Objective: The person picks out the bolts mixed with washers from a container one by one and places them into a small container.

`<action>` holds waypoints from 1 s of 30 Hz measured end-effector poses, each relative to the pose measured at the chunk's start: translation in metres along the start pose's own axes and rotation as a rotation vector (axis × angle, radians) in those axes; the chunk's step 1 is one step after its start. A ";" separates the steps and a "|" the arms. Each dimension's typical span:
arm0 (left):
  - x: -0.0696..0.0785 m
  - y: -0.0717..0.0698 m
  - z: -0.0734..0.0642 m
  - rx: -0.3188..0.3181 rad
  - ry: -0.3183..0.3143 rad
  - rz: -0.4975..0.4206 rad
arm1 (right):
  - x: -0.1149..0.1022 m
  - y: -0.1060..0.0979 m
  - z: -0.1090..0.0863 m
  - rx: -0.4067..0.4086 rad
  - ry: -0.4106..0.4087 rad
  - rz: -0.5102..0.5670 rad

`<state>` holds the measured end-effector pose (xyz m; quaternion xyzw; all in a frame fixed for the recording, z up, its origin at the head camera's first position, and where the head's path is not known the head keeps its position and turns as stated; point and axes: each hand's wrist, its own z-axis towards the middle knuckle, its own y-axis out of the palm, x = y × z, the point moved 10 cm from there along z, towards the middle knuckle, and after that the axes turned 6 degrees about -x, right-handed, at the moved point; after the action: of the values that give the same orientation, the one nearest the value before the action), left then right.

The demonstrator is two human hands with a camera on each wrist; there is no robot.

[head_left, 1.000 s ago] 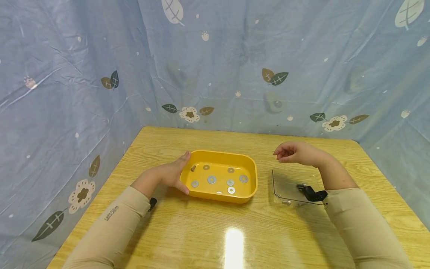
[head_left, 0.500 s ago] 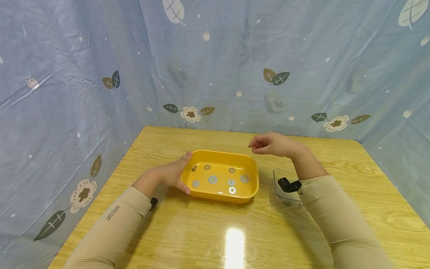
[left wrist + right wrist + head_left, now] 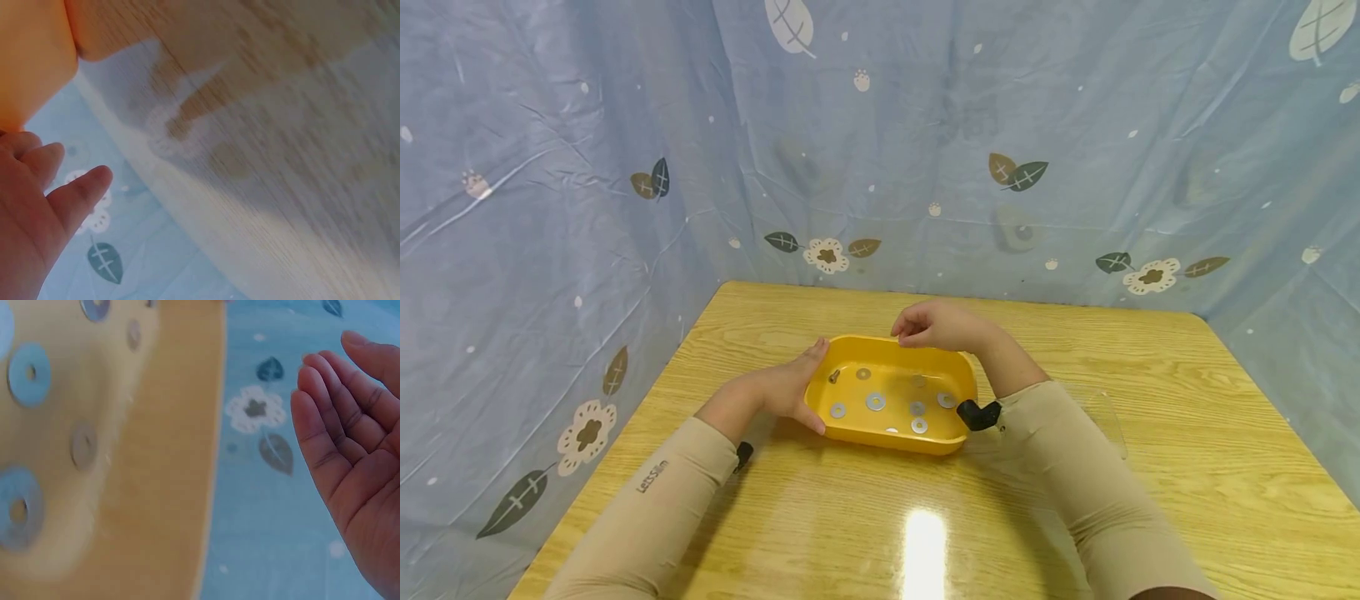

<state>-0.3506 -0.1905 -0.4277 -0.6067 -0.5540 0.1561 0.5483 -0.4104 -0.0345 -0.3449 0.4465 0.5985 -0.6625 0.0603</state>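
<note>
A shallow yellow tray (image 3: pixel 880 443) sits on the table, with several flat washers (image 3: pixel 876 402) and a small screw (image 3: pixel 834 377) inside. My left hand (image 3: pixel 782 393) holds the tray's left end, thumb at the near corner and fingers at the far one. In the left wrist view some fingers (image 3: pixel 87 187) stretch out beside the orange-looking tray wall (image 3: pixel 37 62). Over the tray's far rim is my right hand (image 3: pixel 947 327), its fingers loosely bent. The right wrist view shows its thumb apart from the fingers, with nothing seen between them.
A clear plastic container (image 3: pixel 1111 421) stands on the wooden table (image 3: pixel 1210 450) to the right, mostly hidden behind my right sleeve (image 3: pixel 1075 467). A blue patterned curtain (image 3: pixel 925 150) hangs behind the table and along both sides.
My right hand has moved left from above the clear container to the tray's far rim, its arm now covering most of that container. My left hand and the tray stay in place.
</note>
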 end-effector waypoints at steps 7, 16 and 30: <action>-0.002 -0.001 0.000 -0.001 -0.009 -0.007 | -0.011 0.026 0.035 0.010 0.000 -0.015; -0.003 0.002 0.000 -0.027 -0.021 -0.023 | -0.021 0.043 0.066 -0.013 -0.007 -0.074; 0.000 0.001 0.000 -0.020 0.004 -0.024 | -0.005 0.056 0.086 -0.037 0.072 -0.167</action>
<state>-0.3496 -0.1902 -0.4288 -0.6057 -0.5617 0.1428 0.5452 -0.4176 -0.1251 -0.3927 0.4171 0.6475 -0.6377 -0.0085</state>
